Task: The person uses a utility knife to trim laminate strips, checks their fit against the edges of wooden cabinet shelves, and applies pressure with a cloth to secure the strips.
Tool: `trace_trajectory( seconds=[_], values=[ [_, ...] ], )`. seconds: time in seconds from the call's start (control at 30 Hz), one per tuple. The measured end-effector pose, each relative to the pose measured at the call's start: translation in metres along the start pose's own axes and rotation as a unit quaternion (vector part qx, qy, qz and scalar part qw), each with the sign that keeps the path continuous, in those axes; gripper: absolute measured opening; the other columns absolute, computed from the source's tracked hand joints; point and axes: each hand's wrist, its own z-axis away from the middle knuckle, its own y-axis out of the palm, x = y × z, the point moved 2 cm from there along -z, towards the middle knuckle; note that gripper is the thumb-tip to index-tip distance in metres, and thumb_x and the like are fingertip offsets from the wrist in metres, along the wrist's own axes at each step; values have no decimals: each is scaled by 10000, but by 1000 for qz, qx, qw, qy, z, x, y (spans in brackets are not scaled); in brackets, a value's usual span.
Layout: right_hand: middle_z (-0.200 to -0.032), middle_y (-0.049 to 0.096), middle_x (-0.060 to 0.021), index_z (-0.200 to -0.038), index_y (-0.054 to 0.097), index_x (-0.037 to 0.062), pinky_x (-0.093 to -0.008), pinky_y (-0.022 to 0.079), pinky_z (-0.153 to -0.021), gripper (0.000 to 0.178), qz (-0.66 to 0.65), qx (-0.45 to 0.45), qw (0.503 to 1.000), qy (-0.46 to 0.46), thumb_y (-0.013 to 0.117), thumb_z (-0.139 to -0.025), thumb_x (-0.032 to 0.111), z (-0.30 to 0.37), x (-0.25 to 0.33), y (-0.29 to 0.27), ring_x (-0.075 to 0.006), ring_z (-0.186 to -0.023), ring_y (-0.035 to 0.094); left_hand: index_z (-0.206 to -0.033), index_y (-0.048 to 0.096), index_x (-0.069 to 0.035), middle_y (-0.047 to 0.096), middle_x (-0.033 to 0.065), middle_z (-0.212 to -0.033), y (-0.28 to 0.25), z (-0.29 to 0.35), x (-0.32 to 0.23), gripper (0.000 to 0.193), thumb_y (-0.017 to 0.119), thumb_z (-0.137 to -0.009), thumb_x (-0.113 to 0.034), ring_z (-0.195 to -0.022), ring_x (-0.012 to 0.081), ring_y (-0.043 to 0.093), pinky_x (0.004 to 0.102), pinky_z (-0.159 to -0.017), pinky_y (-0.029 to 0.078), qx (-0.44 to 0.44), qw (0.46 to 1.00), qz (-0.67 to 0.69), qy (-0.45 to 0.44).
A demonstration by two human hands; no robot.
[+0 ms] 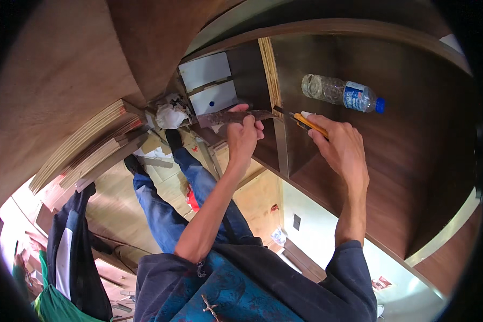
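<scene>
My right hand (342, 147) grips a yellow utility knife (312, 125). Its blade tip points left, at the front edge of an upright cabinet divider (270, 70). Bare plywood layers show along the upper part of that edge, while the lower part is covered in brown. Between the fingers of my left hand (241, 142) is a thin dark brown strip (218, 116) that looks like edge banding. One end of the strip reaches the divider beside the blade; whether blade and strip touch, I cannot tell.
A clear plastic bottle (341, 92) with a blue cap lies inside the cabinet (392, 155). Stacked plywood panels (86, 147) stand at left. Crumpled white plastic (172, 112) lies beyond my feet. Another person in dark trousers and green (70, 257) is at lower left.
</scene>
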Motion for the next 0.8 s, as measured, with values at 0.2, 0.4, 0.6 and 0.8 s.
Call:
trace_trajectory(
  seconds=[0.2,0.4,0.6,0.8],
  values=[
    [-971,731,-117,-1176,721,160,-441,511,-791,307,66,22,996,-47,666,-874,165,-25,17,-4,-333,-907,673,-1298,431,0,604,73,-747,-2,6,3,372,463,-938,-90,-609,130,560,273,-562,476,-12,1000,21,-4],
    [-863,729,-126,-1113,751,170,-454,525,-772,279,125,99,987,-17,628,-863,157,-36,23,10,-325,-839,687,-1303,432,-15,611,70,-738,-3,12,5,369,470,-946,-102,-621,126,567,271,-574,481,-17,999,24,-15],
    [-879,729,-128,-1123,749,172,-440,516,-800,275,141,112,981,-74,658,-864,154,-32,25,-21,-313,-861,678,-1295,435,-31,608,63,-742,-5,15,8,350,473,-954,-96,-615,120,555,261,-573,474,-18,998,47,-25],
    [-930,733,-137,-1143,743,151,-438,512,-838,298,67,134,988,-31,665,-858,112,-41,34,-46,-321,-902,679,-1292,431,-37,600,54,-748,-5,18,12,329,461,-967,-79,-613,107,540,249,-569,461,-28,997,72,-21]
  ],
)
